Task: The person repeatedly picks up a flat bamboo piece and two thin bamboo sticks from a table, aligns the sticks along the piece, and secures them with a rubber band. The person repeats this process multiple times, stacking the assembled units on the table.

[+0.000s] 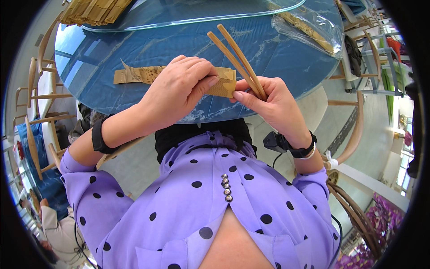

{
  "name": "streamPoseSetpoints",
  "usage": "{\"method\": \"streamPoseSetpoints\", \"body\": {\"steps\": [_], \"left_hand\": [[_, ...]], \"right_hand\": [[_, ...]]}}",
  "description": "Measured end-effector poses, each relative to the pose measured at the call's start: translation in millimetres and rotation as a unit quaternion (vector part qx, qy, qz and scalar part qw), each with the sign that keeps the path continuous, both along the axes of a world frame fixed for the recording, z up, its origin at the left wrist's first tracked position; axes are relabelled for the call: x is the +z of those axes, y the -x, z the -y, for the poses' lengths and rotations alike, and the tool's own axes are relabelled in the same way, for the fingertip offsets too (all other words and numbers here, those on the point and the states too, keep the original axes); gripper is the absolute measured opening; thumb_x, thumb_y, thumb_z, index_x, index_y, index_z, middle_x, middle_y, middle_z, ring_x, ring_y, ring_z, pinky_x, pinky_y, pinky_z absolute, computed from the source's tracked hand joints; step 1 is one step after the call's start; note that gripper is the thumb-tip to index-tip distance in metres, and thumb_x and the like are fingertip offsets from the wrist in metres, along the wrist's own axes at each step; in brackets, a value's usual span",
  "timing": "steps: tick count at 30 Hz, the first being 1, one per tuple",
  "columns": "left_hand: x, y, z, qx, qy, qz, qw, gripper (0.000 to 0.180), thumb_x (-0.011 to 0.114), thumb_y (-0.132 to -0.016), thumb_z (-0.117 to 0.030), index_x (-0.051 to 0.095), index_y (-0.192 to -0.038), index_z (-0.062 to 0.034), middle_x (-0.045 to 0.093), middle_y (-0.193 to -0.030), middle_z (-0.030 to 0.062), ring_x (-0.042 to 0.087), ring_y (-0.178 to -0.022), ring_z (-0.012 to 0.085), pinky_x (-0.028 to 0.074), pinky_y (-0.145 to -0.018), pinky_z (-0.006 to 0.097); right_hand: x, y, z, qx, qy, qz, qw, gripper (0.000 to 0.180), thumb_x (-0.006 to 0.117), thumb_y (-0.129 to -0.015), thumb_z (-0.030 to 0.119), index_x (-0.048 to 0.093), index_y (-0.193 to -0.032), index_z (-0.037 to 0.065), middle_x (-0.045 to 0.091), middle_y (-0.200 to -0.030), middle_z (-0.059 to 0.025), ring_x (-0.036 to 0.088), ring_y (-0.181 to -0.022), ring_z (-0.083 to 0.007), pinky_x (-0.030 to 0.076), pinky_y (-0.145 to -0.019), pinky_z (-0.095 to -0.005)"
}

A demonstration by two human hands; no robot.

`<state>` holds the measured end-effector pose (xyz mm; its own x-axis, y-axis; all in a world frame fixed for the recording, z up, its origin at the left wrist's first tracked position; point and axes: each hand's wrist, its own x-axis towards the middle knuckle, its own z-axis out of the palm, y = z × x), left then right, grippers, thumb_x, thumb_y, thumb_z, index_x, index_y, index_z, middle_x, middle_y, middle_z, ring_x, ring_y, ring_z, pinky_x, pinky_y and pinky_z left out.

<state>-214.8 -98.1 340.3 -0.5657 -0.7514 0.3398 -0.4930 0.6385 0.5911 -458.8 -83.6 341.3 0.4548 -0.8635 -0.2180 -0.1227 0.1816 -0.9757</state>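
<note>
In front of me, over the near part of the blue marbled table [156, 40], my left hand [177, 85] is closed on a brown paper chopstick sleeve [224, 85]. Its thumb presses the paper flat. My right hand [275, 101] grips a pair of wooden chopsticks [237, 54], which slant up and left, their upper ends slightly apart. The right thumb and fingertips also touch the sleeve's right end. Left of my left hand extends printed brown paper [139, 75] with a lifted flap; my hand hides whether it belongs to the same sleeve.
A bundle of brown paper-wrapped sticks [94, 11] lies at the far left by the clear glass turntable's rim [192, 23]. At the far right is a clear plastic bag [309, 29] with brown sleeves inside. Wooden chairs [356, 130] stand around; a person [65, 235] is at lower left.
</note>
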Motion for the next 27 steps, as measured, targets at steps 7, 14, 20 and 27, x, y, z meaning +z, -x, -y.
{"method": "streamPoseSetpoints", "body": {"steps": [7,14,20,27], "left_hand": [[6,-1,-9,-0.01,-0.012,-0.011,1.0,0.014,0.056,-0.102,-0.014,0.057,-0.096,-0.0022,0.063,-0.086,0.0144,0.06,-0.085,0.0339,0.043,-0.079,0.042],[11,1,-4,-0.04,0.034,0.007,0.999,0.012,0.059,-0.099,-0.013,0.055,-0.092,-0.0039,0.06,-0.084,0.0118,0.06,-0.082,0.0308,0.042,-0.078,0.04],[14,3,-5,-0.041,0.042,0.029,0.998,0.015,0.063,-0.096,-0.015,0.053,-0.091,-0.0044,0.059,-0.084,0.0101,0.059,-0.083,0.0292,0.043,-0.078,0.039],[8,6,4,-0.101,0.161,0.154,0.97,0.037,0.07,-0.091,-0.037,0.051,-0.097,-0.0062,0.054,-0.093,0.0064,0.057,-0.086,0.0229,0.044,-0.078,0.035]], "right_hand": [[4,-3,1,0.076,-0.017,0.079,0.994,0.021,0.07,-0.098,0.011,0.074,-0.111,-0.005,0.075,-0.091,-0.0045,0.062,-0.081,-0.0041,0.05,-0.073,-0.0213],[13,-6,4,0.069,-0.01,0.085,0.994,0.019,0.072,-0.096,0.008,0.074,-0.109,-0.005,0.074,-0.088,-0.005,0.063,-0.078,-0.0047,0.05,-0.071,-0.0207],[18,-7,3,0.025,-0.014,0.03,0.999,0.017,0.077,-0.091,0.009,0.073,-0.1,-0.005,0.063,-0.076,0.0037,0.051,-0.067,-0.0015,0.041,-0.06,-0.0188],[18,-3,5,0.008,-0.013,0.009,1.0,0.021,0.077,-0.09,0.008,0.074,-0.106,-0.006,0.064,-0.078,0.0039,0.05,-0.069,-0.0007,0.04,-0.059,-0.019]]}}
